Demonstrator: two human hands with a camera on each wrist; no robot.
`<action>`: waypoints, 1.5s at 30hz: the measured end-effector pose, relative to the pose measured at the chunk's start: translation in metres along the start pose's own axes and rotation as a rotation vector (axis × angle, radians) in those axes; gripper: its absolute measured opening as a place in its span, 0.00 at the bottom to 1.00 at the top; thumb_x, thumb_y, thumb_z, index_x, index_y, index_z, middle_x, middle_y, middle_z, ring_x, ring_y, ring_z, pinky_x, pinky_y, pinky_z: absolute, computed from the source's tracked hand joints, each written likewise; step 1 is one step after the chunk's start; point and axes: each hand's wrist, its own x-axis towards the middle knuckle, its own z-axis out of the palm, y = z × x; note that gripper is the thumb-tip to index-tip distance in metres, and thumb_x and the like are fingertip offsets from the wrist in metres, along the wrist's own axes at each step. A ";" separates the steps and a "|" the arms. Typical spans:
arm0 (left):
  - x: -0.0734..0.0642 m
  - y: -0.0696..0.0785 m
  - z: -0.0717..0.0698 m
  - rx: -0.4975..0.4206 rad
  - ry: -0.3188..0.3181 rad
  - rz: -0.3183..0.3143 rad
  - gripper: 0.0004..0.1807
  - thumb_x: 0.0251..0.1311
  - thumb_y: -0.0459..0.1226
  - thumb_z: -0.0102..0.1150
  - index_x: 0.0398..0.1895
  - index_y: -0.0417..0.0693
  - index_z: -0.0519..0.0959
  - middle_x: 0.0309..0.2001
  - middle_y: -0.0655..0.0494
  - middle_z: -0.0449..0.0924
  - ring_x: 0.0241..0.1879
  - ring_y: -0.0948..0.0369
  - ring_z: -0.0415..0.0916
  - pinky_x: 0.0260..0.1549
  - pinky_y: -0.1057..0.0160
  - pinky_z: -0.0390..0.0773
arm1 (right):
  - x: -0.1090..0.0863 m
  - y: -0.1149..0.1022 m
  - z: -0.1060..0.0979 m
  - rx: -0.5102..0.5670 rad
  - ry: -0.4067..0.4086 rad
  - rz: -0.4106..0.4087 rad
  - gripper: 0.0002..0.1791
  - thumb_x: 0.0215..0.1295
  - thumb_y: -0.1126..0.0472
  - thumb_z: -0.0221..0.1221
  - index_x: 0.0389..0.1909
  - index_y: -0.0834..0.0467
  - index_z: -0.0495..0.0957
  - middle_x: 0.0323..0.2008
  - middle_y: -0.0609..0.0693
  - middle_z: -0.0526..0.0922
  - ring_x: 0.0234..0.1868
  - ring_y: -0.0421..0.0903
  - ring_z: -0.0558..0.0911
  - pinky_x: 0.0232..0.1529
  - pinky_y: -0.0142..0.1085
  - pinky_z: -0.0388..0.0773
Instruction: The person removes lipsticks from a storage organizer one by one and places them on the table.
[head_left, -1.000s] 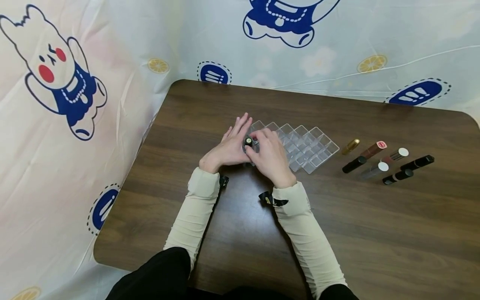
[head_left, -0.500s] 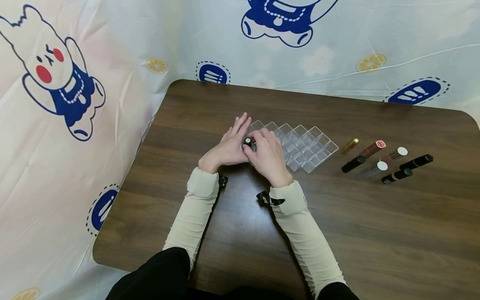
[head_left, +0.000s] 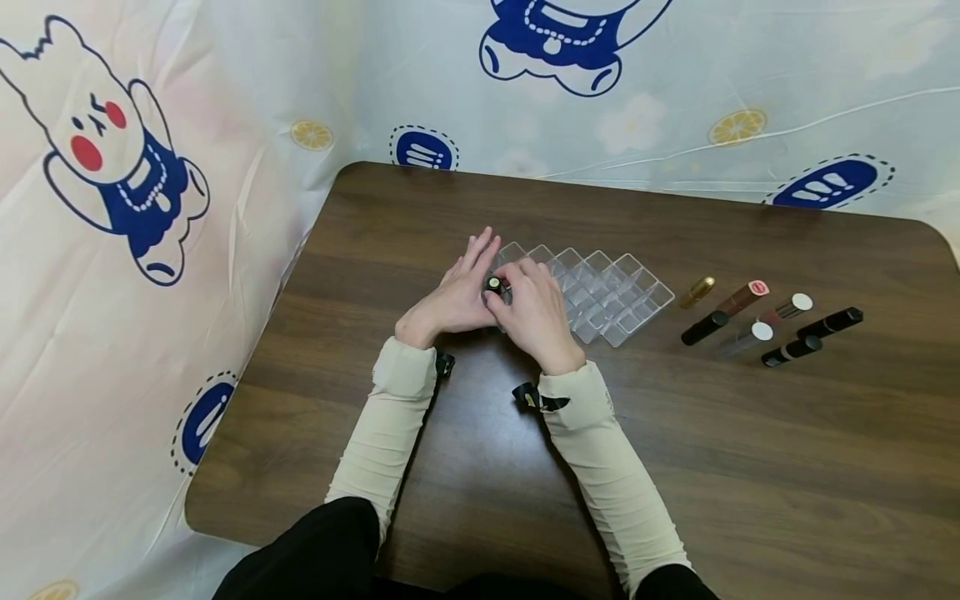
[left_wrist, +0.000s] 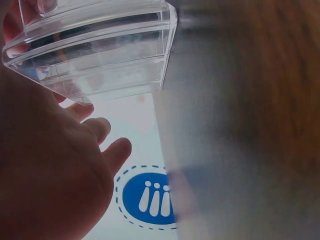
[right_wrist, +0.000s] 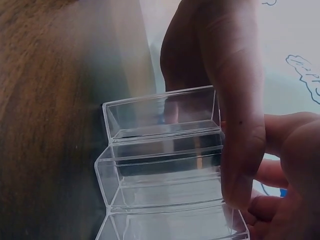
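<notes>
A clear stepped lipstick organizer (head_left: 618,292) stands on the table, its left end between my hands. My right hand (head_left: 542,312) pinches the top of a dark lipstick tube (head_left: 493,284) at that end. Through the clear plastic in the right wrist view, the dark tube shows upright inside a compartment, with an orange band (right_wrist: 199,155). My left hand (head_left: 461,296) rests against the organizer's left end, fingers straight and pointing away from me. The left wrist view shows its fingertips (left_wrist: 117,150) spread beside the plastic wall.
On the right of the table stand several lipsticks: a gold one (head_left: 697,292), a brown one with a pink top (head_left: 742,297), black ones (head_left: 830,322) and white-capped ones (head_left: 750,337). A printed curtain (head_left: 615,108) hangs behind and to the left of the wooden table (head_left: 712,467).
My right hand and wrist shift very slightly left. Otherwise both hands keep their places at the organizer, and the lipstick tube stays pinched.
</notes>
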 end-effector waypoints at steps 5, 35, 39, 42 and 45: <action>0.000 -0.001 0.000 0.000 0.007 0.002 0.58 0.52 0.52 0.65 0.78 0.49 0.38 0.79 0.55 0.25 0.78 0.49 0.25 0.72 0.42 0.44 | 0.000 0.000 0.000 0.007 -0.006 -0.004 0.15 0.62 0.54 0.63 0.45 0.59 0.82 0.42 0.53 0.81 0.46 0.53 0.76 0.48 0.46 0.72; 0.000 0.000 0.000 -0.004 -0.002 -0.013 0.63 0.49 0.53 0.69 0.78 0.54 0.35 0.79 0.57 0.25 0.78 0.49 0.25 0.72 0.40 0.43 | 0.000 0.002 -0.008 0.095 -0.011 0.002 0.15 0.63 0.53 0.63 0.45 0.58 0.81 0.44 0.52 0.82 0.47 0.50 0.77 0.47 0.44 0.75; -0.001 0.001 0.000 -0.003 -0.002 -0.016 0.62 0.49 0.53 0.68 0.78 0.55 0.34 0.79 0.57 0.25 0.78 0.50 0.26 0.72 0.40 0.43 | 0.000 0.002 -0.010 0.113 -0.002 -0.002 0.14 0.63 0.53 0.62 0.44 0.58 0.81 0.42 0.52 0.82 0.46 0.50 0.77 0.47 0.44 0.75; 0.000 0.001 -0.001 -0.002 -0.004 -0.016 0.62 0.50 0.54 0.68 0.78 0.56 0.34 0.79 0.57 0.25 0.78 0.51 0.26 0.72 0.41 0.43 | -0.001 0.002 -0.011 0.122 0.003 0.001 0.14 0.63 0.53 0.62 0.44 0.58 0.82 0.42 0.52 0.82 0.46 0.50 0.77 0.46 0.45 0.75; 0.000 0.001 0.000 -0.001 -0.006 -0.015 0.62 0.50 0.54 0.67 0.78 0.56 0.34 0.79 0.58 0.25 0.78 0.50 0.26 0.72 0.41 0.42 | -0.001 0.001 -0.013 0.129 0.004 0.007 0.14 0.63 0.53 0.62 0.45 0.57 0.81 0.42 0.52 0.82 0.46 0.50 0.77 0.46 0.45 0.75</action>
